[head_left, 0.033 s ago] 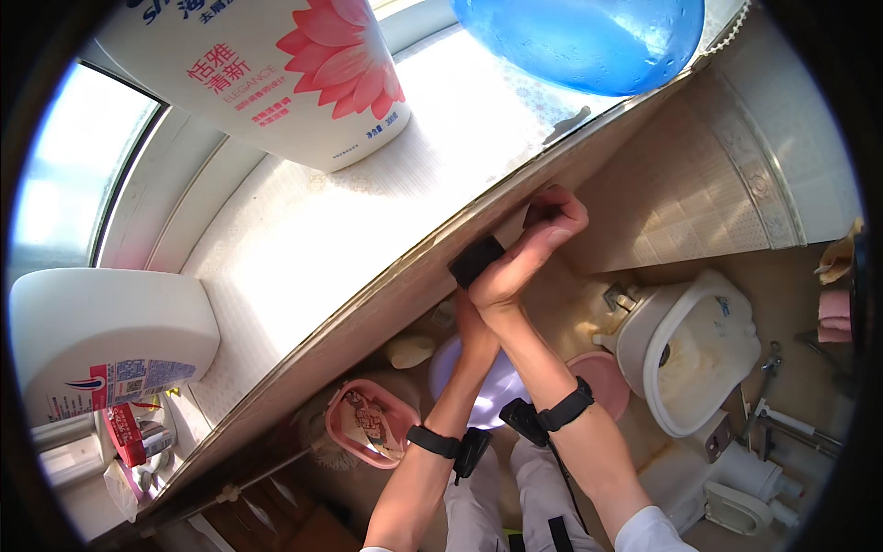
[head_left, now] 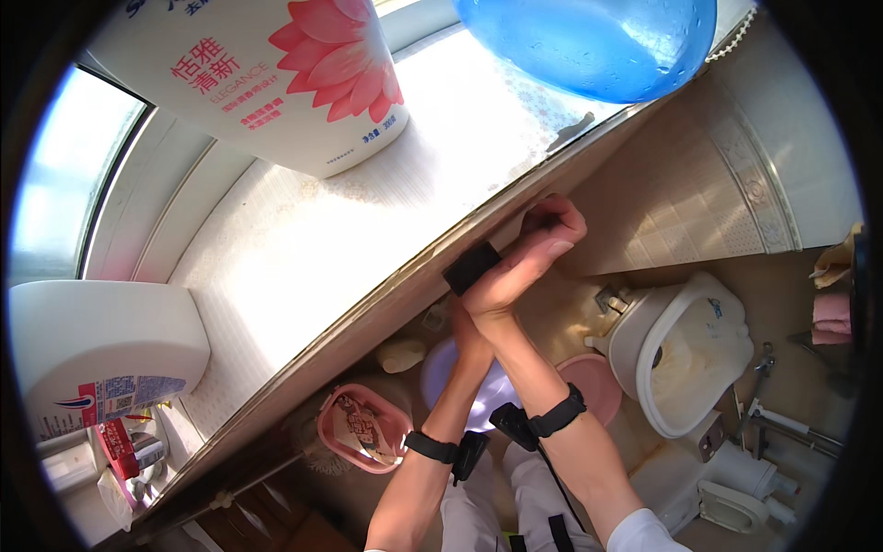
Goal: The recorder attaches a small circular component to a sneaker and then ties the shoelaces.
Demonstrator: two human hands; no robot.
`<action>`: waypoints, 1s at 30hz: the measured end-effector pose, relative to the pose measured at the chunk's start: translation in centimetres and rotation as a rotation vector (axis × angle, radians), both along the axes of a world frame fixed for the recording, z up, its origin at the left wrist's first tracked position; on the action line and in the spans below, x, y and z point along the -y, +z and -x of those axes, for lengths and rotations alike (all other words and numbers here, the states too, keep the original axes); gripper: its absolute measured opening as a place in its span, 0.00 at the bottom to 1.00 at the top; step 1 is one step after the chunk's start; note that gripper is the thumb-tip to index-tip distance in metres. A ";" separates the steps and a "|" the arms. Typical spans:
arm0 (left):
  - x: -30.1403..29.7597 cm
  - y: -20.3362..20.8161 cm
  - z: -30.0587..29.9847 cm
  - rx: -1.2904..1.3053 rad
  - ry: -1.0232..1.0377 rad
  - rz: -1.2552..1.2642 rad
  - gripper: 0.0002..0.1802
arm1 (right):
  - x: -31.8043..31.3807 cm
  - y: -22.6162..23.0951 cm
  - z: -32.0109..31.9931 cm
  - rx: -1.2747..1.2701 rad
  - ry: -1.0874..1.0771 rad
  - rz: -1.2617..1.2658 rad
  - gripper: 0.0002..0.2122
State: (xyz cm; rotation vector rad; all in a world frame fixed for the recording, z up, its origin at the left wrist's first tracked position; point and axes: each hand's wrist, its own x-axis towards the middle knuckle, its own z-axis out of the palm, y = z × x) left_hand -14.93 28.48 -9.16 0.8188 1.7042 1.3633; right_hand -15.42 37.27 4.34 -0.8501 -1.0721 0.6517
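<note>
The right hand (head_left: 529, 258) half-curls its fingers (round what, I can't tell); the left hand's (head_left: 466, 324) are hidden. Below them, straps (head_left: 556, 414) already circle both forearms; any fastening on the black block (head_left: 471, 269) doesn't show.

Sunlight whitens the ledge (head_left: 267, 267) beside the window (head_left: 69, 184) at upper left; a patterned tiled wall (head_left: 681, 184) fills the right, above a white basin (head_left: 704, 354) at lower right.

On sill (head_left: 267, 276): btl. (head_left: 276, 101), basin (head_left: 598, 46) to its R, 2nd btl. (head_left: 120, 331) lower L. Below, L to R — bin (head_left: 393, 414) w/ packaging (head_left: 357, 421) inside, tub (head_left: 492, 396) behind forearms (head_left: 543, 377), 2nd tub (head_left: 596, 386), sanitary fixture (head_left: 694, 368). R hand (head_left: 532, 256) — near sill edge.
</note>
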 end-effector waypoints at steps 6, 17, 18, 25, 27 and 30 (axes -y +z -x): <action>0.0 3.5 -1.3 -0.043 -0.002 0.018 0.32 | -0.4 0.0 -0.7 -0.190 0.035 0.146 0.27; 0.8 2.6 0.5 -0.078 -0.068 -0.016 0.24 | -0.8 -0.6 0.3 -0.130 -0.043 0.150 0.24; 0.2 2.7 0.5 -0.081 -0.029 -0.044 0.26 | -0.9 -0.6 0.1 -0.132 -0.049 0.154 0.24; 0.0 7.8 1.2 -0.157 0.040 -0.020 0.34 | 0.0 0.1 -0.7 -0.039 -0.056 0.120 0.28; 0.3 9.3 1.4 -0.139 -0.006 0.013 0.29 | -0.4 0.2 -0.9 -0.055 -0.077 0.125 0.28; 0.7 8.5 1.6 -0.044 -0.037 0.016 0.29 | -0.8 0.2 -0.7 -0.074 -0.120 0.174 0.31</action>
